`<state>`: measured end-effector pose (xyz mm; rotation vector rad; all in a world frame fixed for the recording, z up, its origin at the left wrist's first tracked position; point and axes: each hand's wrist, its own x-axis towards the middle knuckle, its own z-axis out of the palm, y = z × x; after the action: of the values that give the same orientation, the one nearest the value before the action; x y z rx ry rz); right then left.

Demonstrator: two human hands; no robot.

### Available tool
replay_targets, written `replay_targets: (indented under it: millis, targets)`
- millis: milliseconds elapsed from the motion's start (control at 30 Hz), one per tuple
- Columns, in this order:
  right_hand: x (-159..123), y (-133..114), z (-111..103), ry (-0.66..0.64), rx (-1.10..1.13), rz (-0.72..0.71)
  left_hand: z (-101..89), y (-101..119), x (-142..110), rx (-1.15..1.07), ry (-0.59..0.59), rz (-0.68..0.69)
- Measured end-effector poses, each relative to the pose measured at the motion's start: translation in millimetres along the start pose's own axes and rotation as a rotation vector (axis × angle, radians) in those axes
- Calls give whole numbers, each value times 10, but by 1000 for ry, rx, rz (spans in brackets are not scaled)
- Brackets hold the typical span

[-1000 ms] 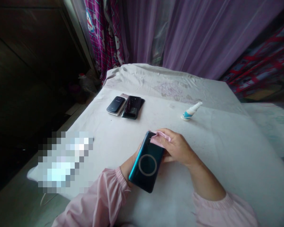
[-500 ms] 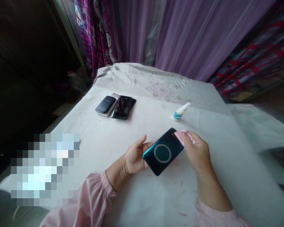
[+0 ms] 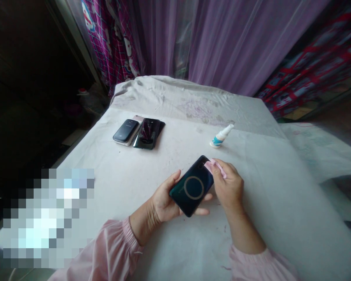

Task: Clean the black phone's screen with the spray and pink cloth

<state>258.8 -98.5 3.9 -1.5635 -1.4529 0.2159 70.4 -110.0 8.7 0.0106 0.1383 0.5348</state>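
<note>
A dark blue-green smartphone (image 3: 179, 195) with a pale ring on its back lies tilted in my left hand (image 3: 165, 199), back side up. The thumb rests along its near left edge, and fingers show beneath its right side. My right hand (image 3: 229, 185) pinches a folded pink cloth (image 3: 217, 167), pressed to the camera corner at the phone's upper end. Just beyond the phone, a small white spray bottle (image 3: 220, 137) with a blue-green label stands on the table.
On the white-covered table (image 3: 128, 175), several phones (image 3: 146, 134) lie stacked and side by side at the back left. A blurred-out bright object (image 3: 46, 218) sits at the left edge. Purple curtains (image 3: 236, 43) hang behind, and a second covered surface (image 3: 321, 152) stands right.
My right hand has moved left with the cloth onto the phone's camera corner. The phone has tilted, its back now darker, and my left fingers now show beneath it.
</note>
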Motion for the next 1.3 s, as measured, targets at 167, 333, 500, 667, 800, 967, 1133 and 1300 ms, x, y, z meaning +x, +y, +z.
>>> replay_targets:
  millis: [167, 333, 500, 667, 800, 967, 1133, 1300]
  targets:
    - [35, -100, -6, 57, -116, -200, 0, 1, 10, -50, 38, -12]
    - [31, -178, 6, 50, -178, -353, 7, 15, 17, -57, 68, 5]
    - [-18, -280, 18, -21, -290, -441, 7, 14, 19, -46, 62, 23]
    - [-69, -370, 39, -57, -315, -458, -9, 11, 32, -11, 88, 36]
    - [-131, -419, 68, -92, -307, -462, -33, 22, 45, 1, 163, 55]
    - [-250, -489, 127, -125, -270, -475, -22, 33, 55, -59, 255, 114]
    - [-401, -561, 154, -172, -222, -495, 3, 43, 50, -119, 285, 101]
    - [-554, -631, 124, -206, -161, -558, 26, 57, 32, -79, 279, 67]
